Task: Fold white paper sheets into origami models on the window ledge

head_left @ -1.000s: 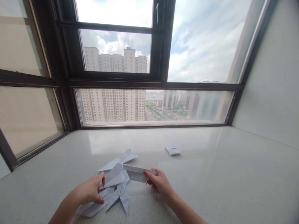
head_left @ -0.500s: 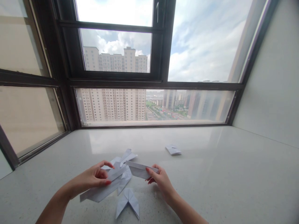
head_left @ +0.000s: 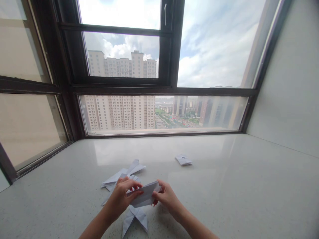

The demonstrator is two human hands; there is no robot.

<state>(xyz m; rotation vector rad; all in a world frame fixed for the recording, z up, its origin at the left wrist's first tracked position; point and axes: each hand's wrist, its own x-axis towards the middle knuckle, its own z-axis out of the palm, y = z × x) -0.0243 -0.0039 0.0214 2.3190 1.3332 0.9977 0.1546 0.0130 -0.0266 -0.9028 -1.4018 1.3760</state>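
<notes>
A folded piece of white paper (head_left: 146, 195) is held up between my two hands, tilted, above the sill. My left hand (head_left: 122, 196) pinches its left end between thumb and fingers. At the right end, my right hand (head_left: 166, 196) grips the paper with the thumb in front and fingers behind. Just below lies a folded paper piece with two pointed legs (head_left: 135, 220). Behind my left hand rests a loose group of folded white papers (head_left: 127, 172), partly covered by that hand.
A small flat packet of folded paper (head_left: 183, 160) lies farther back on the pale speckled sill (head_left: 224, 186). Dark window frames (head_left: 164, 90) border the sill at the back and left. A white wall (head_left: 286, 99) stands on the right.
My left hand has moved right, away from the long folded paper by the pile, and onto the piece in my right hand. That piece has turned, its right end now higher.
</notes>
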